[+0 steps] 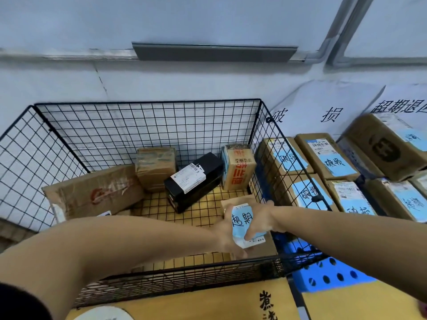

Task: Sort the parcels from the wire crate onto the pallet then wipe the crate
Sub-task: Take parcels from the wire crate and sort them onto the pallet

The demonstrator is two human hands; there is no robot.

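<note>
A black wire crate [147,125] stands against the wall. At its near right corner both of my hands hold a flat brown parcel [238,202] with a blue handwritten label [242,219]. My left hand [227,236] grips its left edge and my right hand [261,221] grips its right side over the label. Further back in the crate lie a long taped cardboard box [92,192], a taped brown box [156,168], a black box [195,181] with a white label, and an upright box with red print [239,169].
To the right of the crate, a blue perforated pallet [330,276] carries several brown boxes [328,155] with blue labels. Paper signs with black characters [330,114] hang on the wall behind them. A yellow surface [208,303] lies in front of the crate.
</note>
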